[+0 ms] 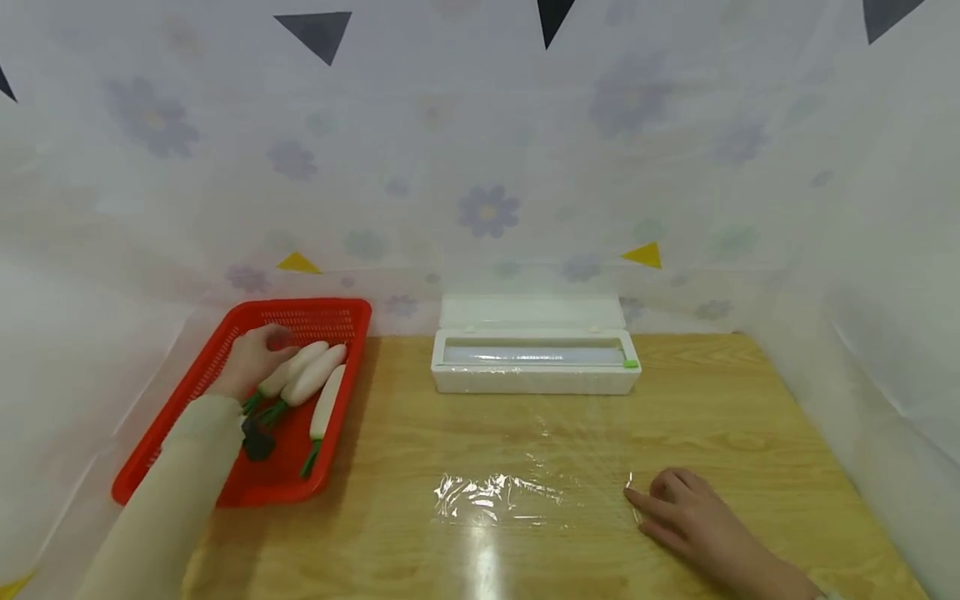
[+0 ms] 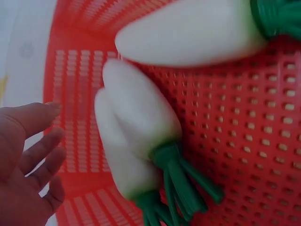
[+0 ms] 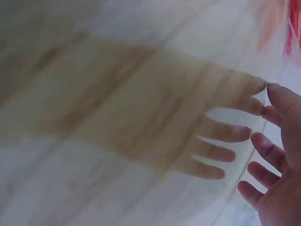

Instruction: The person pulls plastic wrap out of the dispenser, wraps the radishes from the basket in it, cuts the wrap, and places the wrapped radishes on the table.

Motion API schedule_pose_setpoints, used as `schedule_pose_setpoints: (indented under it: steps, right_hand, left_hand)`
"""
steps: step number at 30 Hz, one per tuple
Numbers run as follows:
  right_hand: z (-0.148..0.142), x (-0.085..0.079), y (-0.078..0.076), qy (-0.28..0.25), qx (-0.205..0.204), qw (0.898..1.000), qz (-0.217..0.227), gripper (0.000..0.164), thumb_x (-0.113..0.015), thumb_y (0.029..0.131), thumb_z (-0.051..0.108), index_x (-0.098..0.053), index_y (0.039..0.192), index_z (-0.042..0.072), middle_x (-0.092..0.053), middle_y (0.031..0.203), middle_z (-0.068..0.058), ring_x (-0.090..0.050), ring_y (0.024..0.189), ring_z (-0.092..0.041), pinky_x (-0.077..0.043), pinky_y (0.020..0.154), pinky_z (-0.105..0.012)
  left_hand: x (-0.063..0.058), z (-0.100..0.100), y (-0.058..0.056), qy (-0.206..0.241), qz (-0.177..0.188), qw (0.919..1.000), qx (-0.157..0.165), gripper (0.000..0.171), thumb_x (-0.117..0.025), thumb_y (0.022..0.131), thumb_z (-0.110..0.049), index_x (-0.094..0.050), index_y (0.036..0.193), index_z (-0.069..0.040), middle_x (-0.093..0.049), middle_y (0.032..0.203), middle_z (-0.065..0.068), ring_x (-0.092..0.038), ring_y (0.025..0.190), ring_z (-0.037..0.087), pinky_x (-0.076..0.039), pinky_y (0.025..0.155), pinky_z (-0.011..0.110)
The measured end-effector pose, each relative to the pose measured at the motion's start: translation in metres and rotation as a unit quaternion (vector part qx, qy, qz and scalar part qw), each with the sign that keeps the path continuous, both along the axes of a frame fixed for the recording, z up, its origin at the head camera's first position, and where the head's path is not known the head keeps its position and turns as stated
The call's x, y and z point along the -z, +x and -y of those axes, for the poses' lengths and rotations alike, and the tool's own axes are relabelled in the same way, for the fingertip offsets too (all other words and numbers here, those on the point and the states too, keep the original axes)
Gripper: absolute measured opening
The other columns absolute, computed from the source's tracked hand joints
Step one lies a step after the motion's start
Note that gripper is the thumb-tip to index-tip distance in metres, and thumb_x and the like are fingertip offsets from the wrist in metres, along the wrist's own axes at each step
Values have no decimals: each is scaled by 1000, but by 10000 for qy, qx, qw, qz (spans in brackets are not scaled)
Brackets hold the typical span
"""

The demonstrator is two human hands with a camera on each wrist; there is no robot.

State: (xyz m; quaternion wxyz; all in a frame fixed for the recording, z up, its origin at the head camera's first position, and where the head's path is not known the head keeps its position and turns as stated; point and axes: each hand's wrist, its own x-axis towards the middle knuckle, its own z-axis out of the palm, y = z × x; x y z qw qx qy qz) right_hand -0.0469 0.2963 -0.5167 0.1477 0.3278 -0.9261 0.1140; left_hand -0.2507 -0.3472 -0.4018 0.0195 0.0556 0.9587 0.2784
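My left hand reaches into a red plastic basket on the left, its fingers loosely bent beside the white radishes. Three radishes with green stems lie in it, two side by side and one along the right wall. In the left wrist view a gap separates the fingers from the nearest radish. Clear plastic wrap stretches forward over the wooden table. At its front right corner, my right hand touches down with its fingertips; the right wrist view shows those fingers spread against a reflective surface.
A white wrap dispenser with its lid raised stands at the back centre, a roll inside and a green slider at its right end. White patterned sheeting surrounds the wooden table at the back and sides.
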Motion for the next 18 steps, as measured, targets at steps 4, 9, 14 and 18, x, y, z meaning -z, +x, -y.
schedule_pose_setpoints:
  steps: [4, 9, 14, 18]
  right_hand:
    - [-1, -1, 0, 6, -99, 10000, -9, 46, -73, 79, 33, -63, 124, 26, -47, 97, 13, -41, 95, -9, -29, 82, -26]
    - [-2, -3, 3, 52, -115, 9999, 55, 47, -72, 80, 34, -61, 125, 27, -45, 98, 13, -40, 95, -10, -27, 82, -27]
    - [-1, -6, 3, 80, -88, 9999, 74, 48, -71, 80, 34, -60, 126, 27, -44, 99, 14, -40, 95, -8, -28, 81, -25]
    - [0, -5, 3, 64, -107, 9999, 52, 47, -72, 81, 35, -60, 126, 28, -44, 100, 15, -40, 94, -8, -28, 81, -24]
  left_hand:
    - [16, 18, -3, -172, 380, 9991, -113, 51, -61, 91, -23, -46, 127, 9, -48, 125, 33, -46, 111, 48, -39, 90, 58]
    - [29, 30, -3, -357, 889, 9953, -118, 56, -65, 88, -27, -47, 125, 10, -50, 120, 34, -49, 106, 47, -43, 83, 55]
    - [24, 29, 0, -621, 1138, 9915, -119, 58, -66, 86, -27, -47, 122, 14, -51, 116, 35, -51, 102, 48, -45, 79, 53]
    - [25, 28, 2, -824, 1205, 9892, -147, 55, -63, 88, -29, -50, 121, 13, -54, 113, 33, -54, 95, 43, -46, 75, 49]
